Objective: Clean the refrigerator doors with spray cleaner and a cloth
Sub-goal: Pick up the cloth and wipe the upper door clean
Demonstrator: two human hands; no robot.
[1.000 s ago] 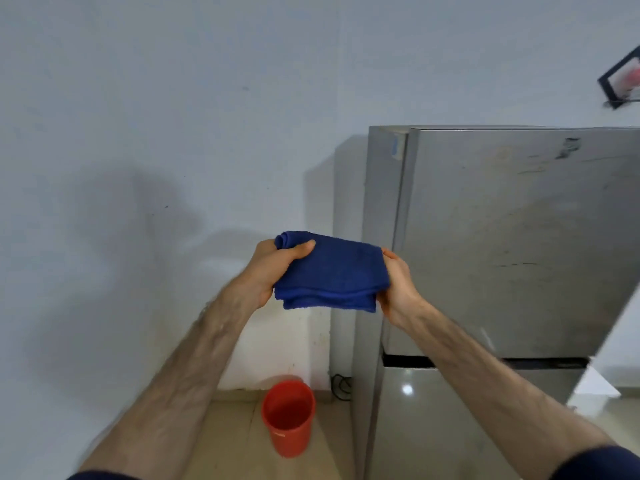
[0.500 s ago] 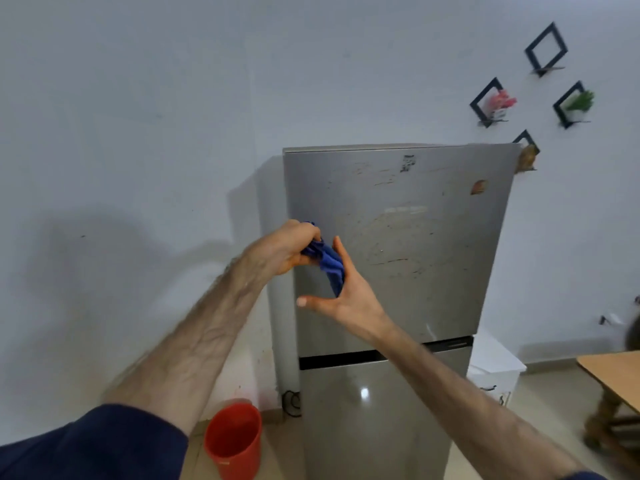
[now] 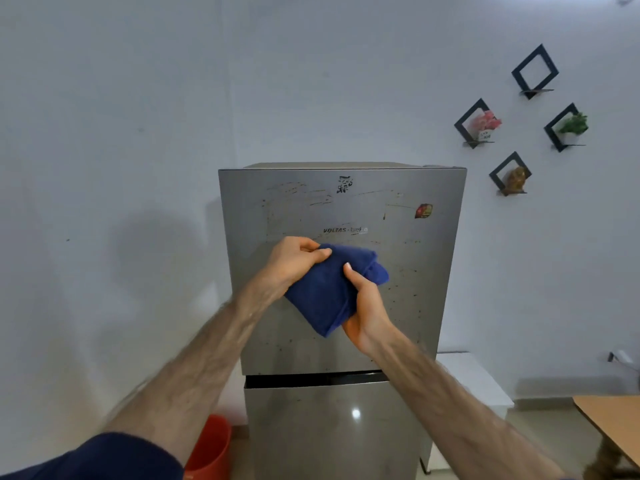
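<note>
Both hands, left [image 3: 294, 261] and right [image 3: 363, 306], grip the folded cloth [image 3: 329, 292] before the upper door [image 3: 408, 278], whose smudges look untouched, no spray bottle visible, so wiping seems barely begun.

Red bucket [image 3: 211, 448] on the floor — wooden table [image 3: 609, 427] far right.

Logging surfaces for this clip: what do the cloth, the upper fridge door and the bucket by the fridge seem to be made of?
Blue cloth: soft, terry-like fabric, folded and drooping between the left hand and right hand.
Upper fridge door: probably brushed steel or a steel-look coating, grey, dull sheen, smudged and speckled.
Red bucket: likely moulded plastic, smooth and evenly coloured.
</note>
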